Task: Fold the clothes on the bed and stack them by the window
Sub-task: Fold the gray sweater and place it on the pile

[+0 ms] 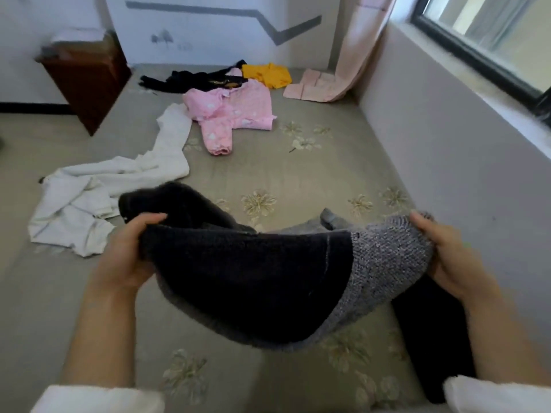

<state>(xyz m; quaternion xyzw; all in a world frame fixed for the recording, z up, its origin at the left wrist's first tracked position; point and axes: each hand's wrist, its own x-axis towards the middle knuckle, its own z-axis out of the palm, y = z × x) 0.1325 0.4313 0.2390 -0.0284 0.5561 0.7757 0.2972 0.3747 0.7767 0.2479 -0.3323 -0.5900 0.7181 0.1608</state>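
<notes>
Garment in hand: a knitted sweater (253, 278), dark panel with a grey marl end, is held clear of the bed (298, 174) near its close edge and sags between the two hands.
Left hand (128, 251): grip closed on the dark end; the fingers are curled round the top edge with the thumb laid over it.
Right hand (447, 254): grip closed on the grey end, with the knit bunched inside the curled fingers.
Long axis: laid left to right across the view, one hand at each end, roughly level.
Bearing to stack place: the window (492, 40) lies to the right, above the wall beside the bed. The grey end and the right hand are nearer to it; the dark end is farther off.
Loose parts: a dark lobe behind the left hand and a grey piece behind the middle, probably sleeves, though this cannot be told for certain.
Dark mass (432, 338) under the right forearm: whether it is part of the sweater or a separate piece cannot be told.
Unfolded: white garment (104, 198), pink garment (232, 111), black garment (190, 80) and yellow garment (267, 74), all farther up the bed.
Judgement: the fold is taken as unfinished. A carry to the window side would be led by the right hand, with the axis swung rightward.
</notes>
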